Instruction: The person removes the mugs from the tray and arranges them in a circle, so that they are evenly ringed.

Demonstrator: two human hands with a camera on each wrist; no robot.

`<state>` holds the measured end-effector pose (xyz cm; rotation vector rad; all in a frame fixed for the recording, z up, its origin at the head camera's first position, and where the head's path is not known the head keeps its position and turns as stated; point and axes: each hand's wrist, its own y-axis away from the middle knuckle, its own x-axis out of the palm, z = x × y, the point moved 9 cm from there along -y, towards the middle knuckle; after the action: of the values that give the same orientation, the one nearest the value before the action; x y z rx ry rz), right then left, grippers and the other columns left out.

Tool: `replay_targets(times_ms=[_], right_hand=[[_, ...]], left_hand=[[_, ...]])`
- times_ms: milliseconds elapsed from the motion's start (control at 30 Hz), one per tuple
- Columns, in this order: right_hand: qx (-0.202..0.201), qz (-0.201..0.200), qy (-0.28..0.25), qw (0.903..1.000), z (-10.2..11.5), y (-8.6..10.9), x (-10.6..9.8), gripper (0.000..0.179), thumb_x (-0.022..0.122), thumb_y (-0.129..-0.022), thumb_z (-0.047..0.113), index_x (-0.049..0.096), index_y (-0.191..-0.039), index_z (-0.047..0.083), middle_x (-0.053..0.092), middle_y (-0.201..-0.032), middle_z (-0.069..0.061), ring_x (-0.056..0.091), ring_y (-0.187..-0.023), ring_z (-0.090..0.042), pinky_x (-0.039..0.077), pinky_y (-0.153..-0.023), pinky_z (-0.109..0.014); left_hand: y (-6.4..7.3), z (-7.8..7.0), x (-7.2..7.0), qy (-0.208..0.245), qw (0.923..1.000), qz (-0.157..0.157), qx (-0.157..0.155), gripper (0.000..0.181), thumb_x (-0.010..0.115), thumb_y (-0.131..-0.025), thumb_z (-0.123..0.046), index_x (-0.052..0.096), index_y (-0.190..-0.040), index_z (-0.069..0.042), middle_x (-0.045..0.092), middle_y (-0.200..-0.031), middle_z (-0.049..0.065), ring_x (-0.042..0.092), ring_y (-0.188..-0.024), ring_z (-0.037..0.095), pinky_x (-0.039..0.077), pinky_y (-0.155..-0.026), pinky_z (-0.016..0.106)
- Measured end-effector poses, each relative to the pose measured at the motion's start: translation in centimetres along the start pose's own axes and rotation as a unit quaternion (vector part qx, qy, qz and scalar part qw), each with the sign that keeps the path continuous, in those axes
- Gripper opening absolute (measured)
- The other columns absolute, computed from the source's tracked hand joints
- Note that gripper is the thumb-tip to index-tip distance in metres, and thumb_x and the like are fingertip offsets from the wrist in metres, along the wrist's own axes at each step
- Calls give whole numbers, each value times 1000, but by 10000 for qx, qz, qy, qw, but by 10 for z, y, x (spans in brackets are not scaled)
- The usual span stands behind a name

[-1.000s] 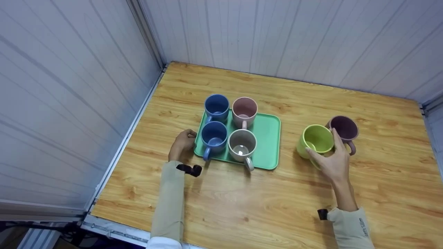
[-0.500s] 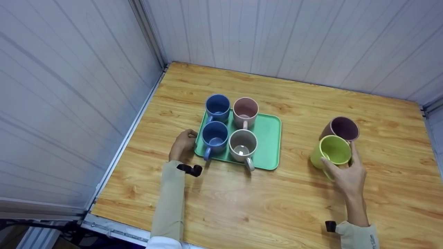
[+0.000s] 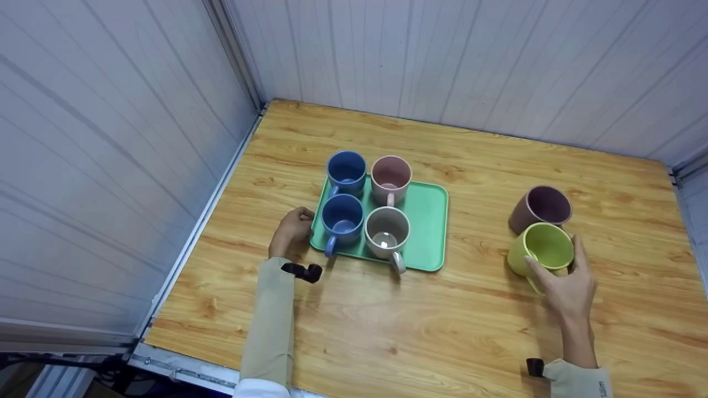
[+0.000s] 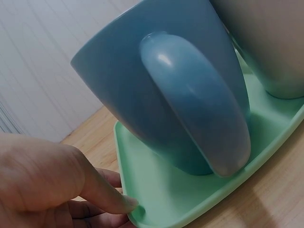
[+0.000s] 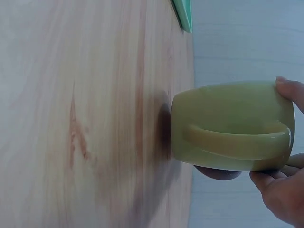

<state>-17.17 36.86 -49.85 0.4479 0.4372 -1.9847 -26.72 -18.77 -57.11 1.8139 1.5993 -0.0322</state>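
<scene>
My left hand (image 3: 293,228) pinches the near left corner of the green tray (image 3: 426,221); in the left wrist view its thumb (image 4: 111,197) lies over the rim and other fingers are partly hidden. Two blue mugs (image 3: 343,218), a pink mug (image 3: 391,179) and a light grey mug (image 3: 387,232) stand upright on the tray. At the right, my right hand (image 3: 569,287) grips a yellow-green mug (image 3: 522,257) near its rim, thumb on one side and fingers on the other. Its handle (image 5: 237,144) points toward me. Whether its base touches the table, I cannot tell.
Just behind the yellow-green mug stands a dark purple mug (image 3: 525,213), partly covered by it. The wooden table (image 3: 387,342) meets a white panel wall (image 3: 442,61) at the back and another panel (image 3: 99,166) on the left.
My right hand has moved the yellow-green mug rightward and toward me, now in front of the purple mug, whose handle is no longer visible. The left hand and tray have stayed in place.
</scene>
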Motion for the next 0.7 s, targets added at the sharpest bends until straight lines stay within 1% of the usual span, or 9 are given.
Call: replay_targets(times_ms=[33, 133, 233, 367, 433, 467, 700], right_hand=[[40, -1, 0, 10000, -2, 0, -1, 98, 85, -70, 16, 28, -150, 17, 32, -154, -6, 34, -140, -23, 32, -112, -33], [136, -14, 9, 9999, -7, -1, -4, 98, 84, -71, 17, 28, -150, 17, 32, -154, -6, 33, -140, -22, 31, -112, -32], [150, -54, 22, 9999, -11, -1, -6, 97, 85, -70, 17, 29, -150, 17, 32, -154, -6, 33, -140, -22, 31, -112, -32], [133, -94, -14, 9999, -14, -1, -7, 97, 85, -70, 15, 30, -150, 16, 33, -154, -6, 34, -139, -23, 32, -111, -30], [156, -90, -48, 9998, -16, -2, -7, 97, 85, -70, 15, 30, -150, 17, 32, -154, -6, 34, -139, -22, 32, -111, -29], [171, -91, -69, 9998, -17, -2, -8, 97, 85, -70, 15, 30, -150, 17, 32, -154, -6, 34, -139, -22, 32, -111, -29], [222, -85, -172, 9996, -25, -7, -10, 96, 84, -71, 12, 29, -150, 16, 32, -154, -8, 34, -140, -22, 32, -111, -28]], left_hand=[[0, 0, 0, -48, 10000, -7, 21, 31, 50, -95, -14, 55, -124, -3, 59, -125, 18, 55, -109, 28, 45, -93, 37], [1, 2, 1, 213, 9997, 62, -95, 31, 51, -95, -13, 54, -124, -3, 57, -127, 18, 55, -112, 29, 44, -96, 39], [1, 3, 1, 379, 9991, 69, -158, 30, 53, -94, -14, 54, -123, -3, 58, -125, 17, 55, -109, 27, 45, -93, 37], [1, 4, 2, 713, 9972, 108, -218, 29, 52, -94, -12, 53, -121, -3, 58, -120, 16, 56, -103, 25, 47, -89, 36], [2, 4, 3, 960, 9949, 130, -296, 27, 53, -94, -11, 52, -120, -3, 58, -118, 16, 57, -101, 24, 48, -88, 36], [2, 4, 3, 988, 9945, 140, -304, 27, 53, -95, -11, 52, -121, -3, 58, -118, 16, 57, -101, 24, 49, -88, 36], [1, 3, 2, 725, 9971, 63, -234, 27, 52, -95, -13, 53, -120, -3, 59, -120, 17, 57, -103, 25, 47, -89, 35]])
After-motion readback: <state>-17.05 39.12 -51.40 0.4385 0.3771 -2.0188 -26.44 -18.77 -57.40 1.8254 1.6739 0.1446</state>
